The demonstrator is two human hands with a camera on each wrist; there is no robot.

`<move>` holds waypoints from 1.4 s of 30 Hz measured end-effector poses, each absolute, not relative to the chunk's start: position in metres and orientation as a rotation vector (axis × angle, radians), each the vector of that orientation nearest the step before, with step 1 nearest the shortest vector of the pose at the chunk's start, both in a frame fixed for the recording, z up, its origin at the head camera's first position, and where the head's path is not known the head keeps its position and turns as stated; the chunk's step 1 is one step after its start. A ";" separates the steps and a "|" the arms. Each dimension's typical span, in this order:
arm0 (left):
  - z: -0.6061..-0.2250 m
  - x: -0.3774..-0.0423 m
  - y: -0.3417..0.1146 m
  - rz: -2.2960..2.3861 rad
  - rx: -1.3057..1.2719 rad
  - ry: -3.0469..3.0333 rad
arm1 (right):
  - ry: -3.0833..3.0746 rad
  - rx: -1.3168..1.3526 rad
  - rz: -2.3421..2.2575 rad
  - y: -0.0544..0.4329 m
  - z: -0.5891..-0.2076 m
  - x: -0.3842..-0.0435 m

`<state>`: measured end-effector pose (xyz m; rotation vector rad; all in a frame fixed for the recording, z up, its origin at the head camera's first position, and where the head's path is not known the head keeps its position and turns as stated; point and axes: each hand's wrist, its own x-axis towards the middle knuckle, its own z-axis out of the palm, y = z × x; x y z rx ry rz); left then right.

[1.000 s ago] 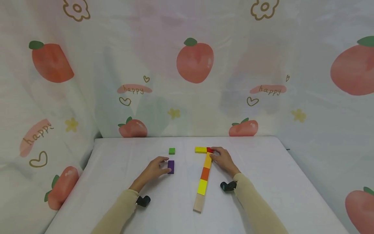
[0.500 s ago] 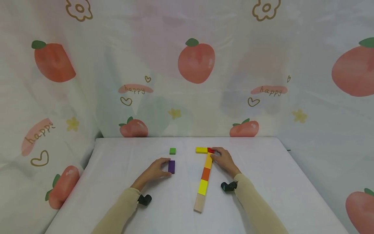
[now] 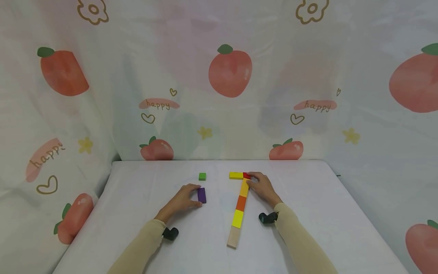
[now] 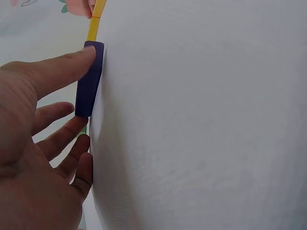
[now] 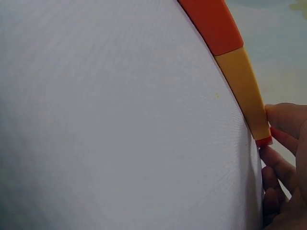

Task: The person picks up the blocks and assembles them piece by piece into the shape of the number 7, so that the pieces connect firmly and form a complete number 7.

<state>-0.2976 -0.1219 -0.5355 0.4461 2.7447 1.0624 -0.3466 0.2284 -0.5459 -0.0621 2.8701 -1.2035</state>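
Note:
In the head view, my left hand (image 3: 181, 198) grips a purple rectangular block (image 3: 202, 195) by its ends, thumb at the near end and fingertips at the far end. The left wrist view shows the thumb against this purple block (image 4: 90, 79). My right hand (image 3: 264, 188) has its fingertips on a small red block (image 3: 246, 175) at the far end of a row, with the thumb against the side of the amber block (image 3: 244, 187). Only a thin part of the red block (image 5: 264, 142) shows in the right wrist view.
Below the amber block run an orange-red block (image 3: 241, 203), a yellow block (image 3: 237, 219) and a plain wood block (image 3: 234, 237). Another yellow block (image 3: 236, 175) lies crosswise left of the red one. A small green block (image 3: 202, 176) sits beyond my left hand on the white tabletop (image 3: 301, 179).
My left thumb has moved to the near end of the purple block, which is now slightly turned and shifted a little right. The right hand stays on the red block.

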 end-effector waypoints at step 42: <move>-0.534 -0.296 -0.125 1.076 0.549 2.794 | 2.865 -0.055 -1.208 0.229 -0.548 -0.348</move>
